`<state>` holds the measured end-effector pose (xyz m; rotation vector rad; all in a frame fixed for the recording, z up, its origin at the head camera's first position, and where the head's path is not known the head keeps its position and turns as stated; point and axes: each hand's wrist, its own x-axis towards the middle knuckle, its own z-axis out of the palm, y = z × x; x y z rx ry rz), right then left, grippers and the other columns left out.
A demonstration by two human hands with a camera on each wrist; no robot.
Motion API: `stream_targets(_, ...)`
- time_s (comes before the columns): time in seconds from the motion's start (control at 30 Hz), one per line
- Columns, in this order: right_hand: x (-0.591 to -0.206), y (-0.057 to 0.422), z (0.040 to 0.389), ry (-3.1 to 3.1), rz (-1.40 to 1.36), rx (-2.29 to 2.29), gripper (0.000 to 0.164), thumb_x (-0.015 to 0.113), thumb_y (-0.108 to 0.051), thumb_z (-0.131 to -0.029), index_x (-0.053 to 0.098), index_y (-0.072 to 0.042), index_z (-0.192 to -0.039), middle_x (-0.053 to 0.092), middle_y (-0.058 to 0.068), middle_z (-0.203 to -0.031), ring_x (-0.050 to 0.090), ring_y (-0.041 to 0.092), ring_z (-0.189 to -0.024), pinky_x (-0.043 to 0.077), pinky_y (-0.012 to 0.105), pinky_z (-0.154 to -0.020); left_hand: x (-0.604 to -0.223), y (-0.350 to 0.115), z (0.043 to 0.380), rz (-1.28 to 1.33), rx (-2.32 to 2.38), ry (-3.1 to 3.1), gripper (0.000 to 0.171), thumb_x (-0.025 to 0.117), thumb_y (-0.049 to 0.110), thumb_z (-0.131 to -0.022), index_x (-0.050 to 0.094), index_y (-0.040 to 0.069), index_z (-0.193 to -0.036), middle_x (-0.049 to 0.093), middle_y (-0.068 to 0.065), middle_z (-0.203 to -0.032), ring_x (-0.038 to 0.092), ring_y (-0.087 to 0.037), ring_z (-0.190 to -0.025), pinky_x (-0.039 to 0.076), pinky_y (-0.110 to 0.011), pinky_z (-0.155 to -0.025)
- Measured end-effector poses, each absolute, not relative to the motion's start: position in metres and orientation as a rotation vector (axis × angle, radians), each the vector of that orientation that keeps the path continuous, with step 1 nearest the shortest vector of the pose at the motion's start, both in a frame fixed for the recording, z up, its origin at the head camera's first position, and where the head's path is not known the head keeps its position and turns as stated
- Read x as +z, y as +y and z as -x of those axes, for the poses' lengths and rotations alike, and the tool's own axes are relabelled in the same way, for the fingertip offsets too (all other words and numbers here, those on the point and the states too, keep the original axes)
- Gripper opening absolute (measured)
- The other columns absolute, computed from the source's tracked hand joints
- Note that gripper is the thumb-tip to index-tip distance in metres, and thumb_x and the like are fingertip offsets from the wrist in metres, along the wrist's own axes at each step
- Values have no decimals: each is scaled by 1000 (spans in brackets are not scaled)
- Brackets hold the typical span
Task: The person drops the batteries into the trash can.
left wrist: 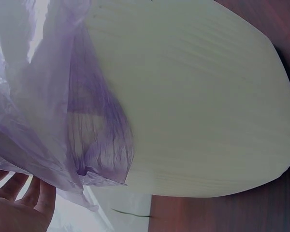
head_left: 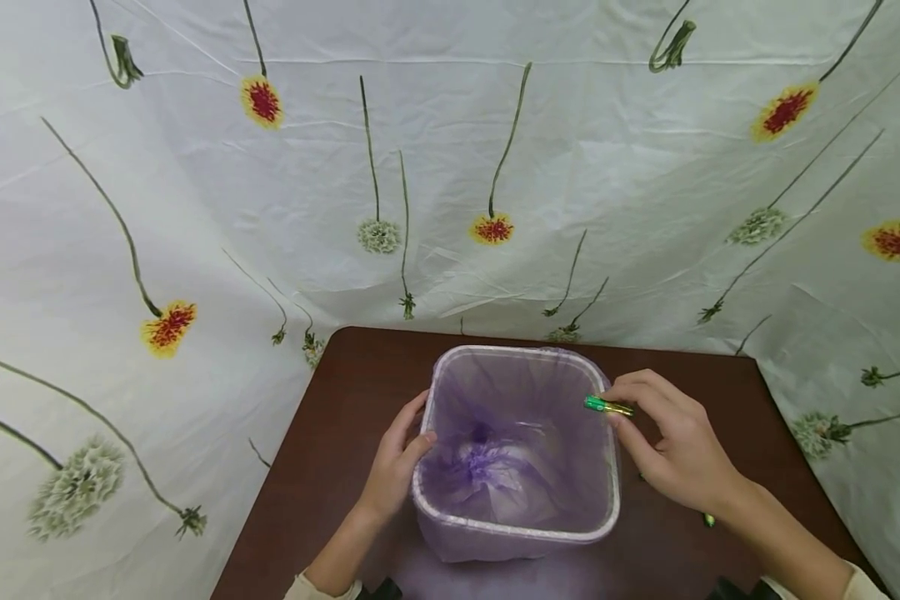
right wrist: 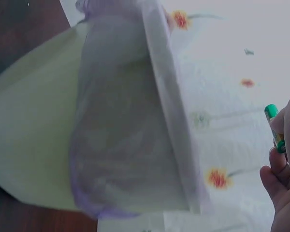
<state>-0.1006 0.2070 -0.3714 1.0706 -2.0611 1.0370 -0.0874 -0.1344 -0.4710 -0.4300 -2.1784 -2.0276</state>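
A trash bin (head_left: 514, 528) lined with a thin purple bag (head_left: 487, 467) stands on the table, its mouth facing up. My left hand (head_left: 392, 468) grips the bin's left rim, thumb over the edge and fingers outside. In the left wrist view, fingers (left wrist: 38, 195) touch the bag beside the bin's pale wall (left wrist: 198, 106). My right hand (head_left: 671, 433) pinches a green-and-gold battery (head_left: 607, 406) between thumb and fingertips, over the bin's right rim. The right wrist view shows the battery's green end (right wrist: 270, 112) sticking out past the fingers.
The dark brown table (head_left: 360, 375) carries the bin. Another small green item (head_left: 708, 520) lies on it by the right forearm, mostly hidden. A white cloth (head_left: 435, 150) printed with flowers hangs behind and at both sides.
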Motion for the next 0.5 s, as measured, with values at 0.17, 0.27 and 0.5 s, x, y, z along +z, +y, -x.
stream_targets(0.17, -366, 189, 102, -2059, -1131, 1018, 32, 57, -34, -107, 73, -6, -106, 66, 4, -102, 58, 9, -79, 44, 14, -71, -471, -134, 88, 435, -2041, -2179, 57, 53, 1, -98, 42, -5, -153, 53, -25, -145, 51, -39, -130, 46, -29, -101)
stream_targets(0.27, -366, 184, 103, -2084, -1166, 1034, 29, 57, -32, -107, 73, -8, -108, 66, 3, -104, 48, 4, -69, 38, 11, -58, -471, -134, 88, 433, -2043, -2180, 56, 53, 2, -98, 42, -5, -153, 54, -25, -144, 51, -38, -130, 46, -29, -101)
stream_targets(0.5, -366, 174, 104, -2114, -1222, 1018, 23, 58, -28, -107, 73, -11, -110, 65, 0, -108, 60, 11, -87, 46, 18, -75, -471, -134, 88, 435, -2025, -2183, 56, 53, 2, -98, 43, -5, -152, 53, -24, -145, 51, -37, -130, 46, -30, -101)
